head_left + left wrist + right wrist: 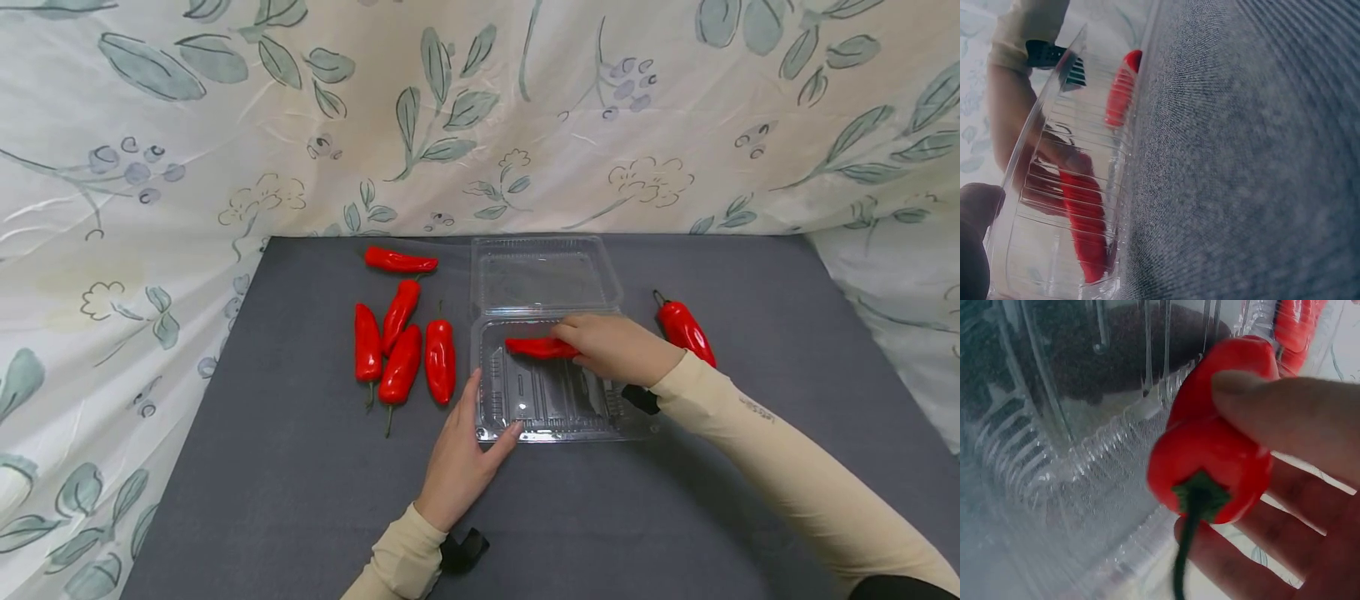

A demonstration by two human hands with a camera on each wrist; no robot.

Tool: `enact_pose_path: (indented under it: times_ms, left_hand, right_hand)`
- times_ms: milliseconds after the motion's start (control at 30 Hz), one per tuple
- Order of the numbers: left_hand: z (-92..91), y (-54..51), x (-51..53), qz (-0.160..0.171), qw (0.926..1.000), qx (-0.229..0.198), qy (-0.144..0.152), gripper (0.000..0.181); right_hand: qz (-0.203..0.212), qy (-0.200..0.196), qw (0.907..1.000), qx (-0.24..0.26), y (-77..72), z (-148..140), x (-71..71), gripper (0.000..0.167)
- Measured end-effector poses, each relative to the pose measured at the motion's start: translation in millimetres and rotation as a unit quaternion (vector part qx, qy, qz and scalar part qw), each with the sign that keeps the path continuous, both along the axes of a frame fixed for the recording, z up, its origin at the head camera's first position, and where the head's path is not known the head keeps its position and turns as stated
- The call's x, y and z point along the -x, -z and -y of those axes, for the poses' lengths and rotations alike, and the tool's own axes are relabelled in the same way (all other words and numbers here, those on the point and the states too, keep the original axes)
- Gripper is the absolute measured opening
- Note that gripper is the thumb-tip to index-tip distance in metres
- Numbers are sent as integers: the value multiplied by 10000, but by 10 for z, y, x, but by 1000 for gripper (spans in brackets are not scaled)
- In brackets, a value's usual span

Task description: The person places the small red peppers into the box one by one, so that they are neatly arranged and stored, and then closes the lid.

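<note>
A clear plastic container (555, 435) lies with its lid (547, 275) folded back behind it. Inside its rear part, the right hand (618, 346) grips a red pepper (534, 347) lying crosswise. In the right wrist view, thumb and fingers hold the pepper (1210, 456) near its green stem. The left hand (461, 467) rests at the container's front left corner, thumb and fingers spread along the rim. Through the clear wall, the left wrist view shows the held pepper (1085, 219) and, at its edge, part of the left hand (975, 231).
Several red peppers (400, 364) lie in a group left of the container, one (400, 260) farther back. Another red pepper (686, 332) is to the right, behind the right forearm. Patterned cloth (465, 117) hangs behind the grey table surface (285, 467).
</note>
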State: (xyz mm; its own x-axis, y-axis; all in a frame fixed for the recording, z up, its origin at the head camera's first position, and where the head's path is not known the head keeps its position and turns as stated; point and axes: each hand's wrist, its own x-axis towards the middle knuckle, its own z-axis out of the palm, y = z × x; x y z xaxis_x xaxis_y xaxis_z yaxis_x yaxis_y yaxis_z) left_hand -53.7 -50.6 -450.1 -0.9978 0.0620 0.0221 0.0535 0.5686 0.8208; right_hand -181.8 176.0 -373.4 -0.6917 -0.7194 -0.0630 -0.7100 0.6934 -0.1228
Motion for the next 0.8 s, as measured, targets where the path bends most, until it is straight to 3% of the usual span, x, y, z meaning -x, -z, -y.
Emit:
enact_pose_path:
  times_ms: [333,800]
  left_hand:
    - [-3,-7,-6,-72,10000,-30,35,87]
    - [20,21,5,-125,9999,-14,94,89]
  right_hand:
    - [-4,-39,9999,-133,72,22,14,51]
    - [-399,-265,9988,-128,180,57,13,52]
